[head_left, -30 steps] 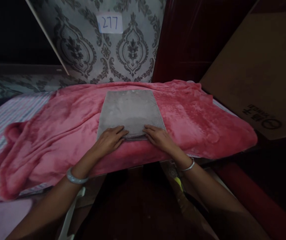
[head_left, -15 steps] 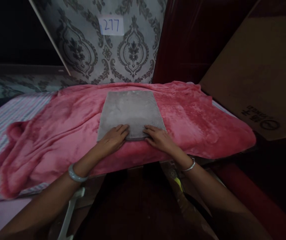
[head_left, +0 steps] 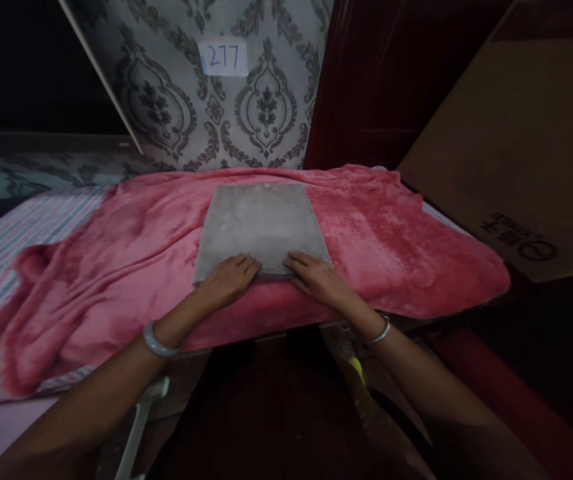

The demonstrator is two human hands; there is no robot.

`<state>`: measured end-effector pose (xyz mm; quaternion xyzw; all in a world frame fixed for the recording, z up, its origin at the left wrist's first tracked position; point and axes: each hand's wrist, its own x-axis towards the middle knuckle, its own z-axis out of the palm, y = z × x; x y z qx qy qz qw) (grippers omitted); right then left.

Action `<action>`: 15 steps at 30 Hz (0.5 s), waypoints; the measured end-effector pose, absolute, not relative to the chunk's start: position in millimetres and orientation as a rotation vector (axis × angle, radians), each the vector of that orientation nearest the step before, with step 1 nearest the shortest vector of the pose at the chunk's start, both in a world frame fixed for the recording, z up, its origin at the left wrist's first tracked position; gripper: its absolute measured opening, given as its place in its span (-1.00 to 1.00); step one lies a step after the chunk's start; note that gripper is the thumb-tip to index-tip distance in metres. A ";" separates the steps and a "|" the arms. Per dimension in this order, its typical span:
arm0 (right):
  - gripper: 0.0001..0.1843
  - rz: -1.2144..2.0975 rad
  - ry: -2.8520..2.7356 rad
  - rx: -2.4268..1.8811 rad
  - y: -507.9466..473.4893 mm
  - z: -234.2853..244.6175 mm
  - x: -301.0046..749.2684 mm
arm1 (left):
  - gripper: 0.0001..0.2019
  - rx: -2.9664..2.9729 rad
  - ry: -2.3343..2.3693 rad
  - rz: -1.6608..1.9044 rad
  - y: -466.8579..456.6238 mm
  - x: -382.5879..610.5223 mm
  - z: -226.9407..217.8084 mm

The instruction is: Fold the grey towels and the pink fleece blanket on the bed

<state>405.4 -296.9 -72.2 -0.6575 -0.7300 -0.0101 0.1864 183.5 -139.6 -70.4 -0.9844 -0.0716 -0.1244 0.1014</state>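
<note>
A grey, plush-looking cloth (head_left: 266, 223) lies flat, roughly square, on a pink fleece blanket (head_left: 366, 247). At its near left corner and edge, my left hand (head_left: 229, 280) has its fingers bent over the cloth, closed on the near edge. My right hand (head_left: 319, 277) grips the same edge farther right, fingertips on top of the fabric and thumb at the edge. A short stretch of the near edge shows between the two hands. What lies under the fingers is hidden.
Striped bedding (head_left: 56, 217) shows under the blanket at the left. A large cardboard box (head_left: 526, 147) leans at the right. A dark screen (head_left: 36, 73) stands at the back left, and a paper marked 277 (head_left: 223, 57) is on the patterned wall. A pale plastic frame (head_left: 141, 420) is below.
My left hand's fingers are more bent and have shifted slightly right along the near edge. The right hand has moved a little left. The cloth stays in nearly the same place.
</note>
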 end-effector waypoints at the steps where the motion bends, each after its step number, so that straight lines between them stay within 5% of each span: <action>1: -0.48 -0.036 -2.055 -1.855 -297.2 -73.7 405.4 | -0.64 -2.892 -0.201 -0.363 -140.3 183.7 -70.3; 15: -0.47 -0.127 -1.970 -2.058 -287.3 -69.7 385.8 | -0.58 -3.000 -0.326 -0.396 -158.8 188.6 -52.8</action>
